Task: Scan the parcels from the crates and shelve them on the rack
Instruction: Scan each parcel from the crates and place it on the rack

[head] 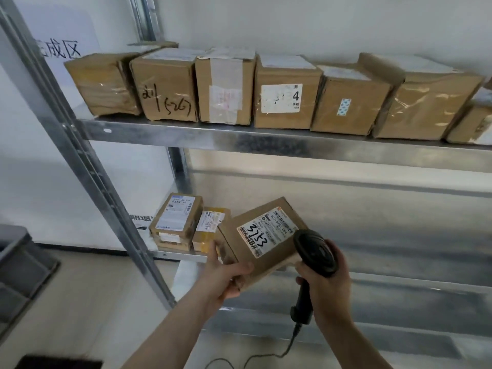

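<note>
My left hand (226, 275) grips a flat brown cardboard parcel (277, 262) by its lower left corner, tilted, with its white label marked "3153" facing up. My right hand (328, 286) holds a black corded barcode scanner (315, 253), its head just over the parcel's right edge beside the label. The parcel hovers in front of the metal rack's middle shelf (372, 249). Two small parcels (175, 222) lie at the left end of that shelf. The upper shelf (239, 139) carries a row of several brown boxes.
A slanted metal rack post (87, 166) runs down the left side. A grey plastic crate (18, 267) stands on the floor at the far left. The scanner cable (266, 355) trails down to the floor. A white wall lies behind the rack.
</note>
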A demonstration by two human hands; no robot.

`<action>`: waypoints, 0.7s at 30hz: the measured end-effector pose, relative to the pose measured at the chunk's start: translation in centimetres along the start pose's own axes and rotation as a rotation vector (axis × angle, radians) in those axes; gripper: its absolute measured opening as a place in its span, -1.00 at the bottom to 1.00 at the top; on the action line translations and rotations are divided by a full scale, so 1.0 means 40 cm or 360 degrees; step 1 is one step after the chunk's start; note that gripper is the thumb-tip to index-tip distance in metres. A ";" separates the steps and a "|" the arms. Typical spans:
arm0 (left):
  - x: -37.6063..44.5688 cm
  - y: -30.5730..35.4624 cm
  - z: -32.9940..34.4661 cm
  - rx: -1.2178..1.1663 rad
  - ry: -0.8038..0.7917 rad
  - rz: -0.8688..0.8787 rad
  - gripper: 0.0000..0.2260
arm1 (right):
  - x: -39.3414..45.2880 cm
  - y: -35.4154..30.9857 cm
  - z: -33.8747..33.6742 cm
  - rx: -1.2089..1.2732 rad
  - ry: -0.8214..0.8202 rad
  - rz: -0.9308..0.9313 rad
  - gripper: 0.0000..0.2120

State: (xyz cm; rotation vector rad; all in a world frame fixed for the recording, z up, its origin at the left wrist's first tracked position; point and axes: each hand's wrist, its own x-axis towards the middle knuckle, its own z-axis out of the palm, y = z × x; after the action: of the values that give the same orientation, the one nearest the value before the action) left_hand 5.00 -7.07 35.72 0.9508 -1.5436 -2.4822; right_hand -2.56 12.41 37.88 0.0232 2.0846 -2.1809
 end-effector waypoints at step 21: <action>0.090 -0.086 0.106 0.0308 0.0441 -0.0196 -0.10 | 0.206 0.030 0.003 -0.0015 -0.0561 0.0144 -0.38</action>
State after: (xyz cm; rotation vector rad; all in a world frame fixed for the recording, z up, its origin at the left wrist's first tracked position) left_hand 0.72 -3.34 32.50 1.3914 -1.6958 -2.1836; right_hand -10.61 11.60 35.91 -0.2448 1.8594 -1.9546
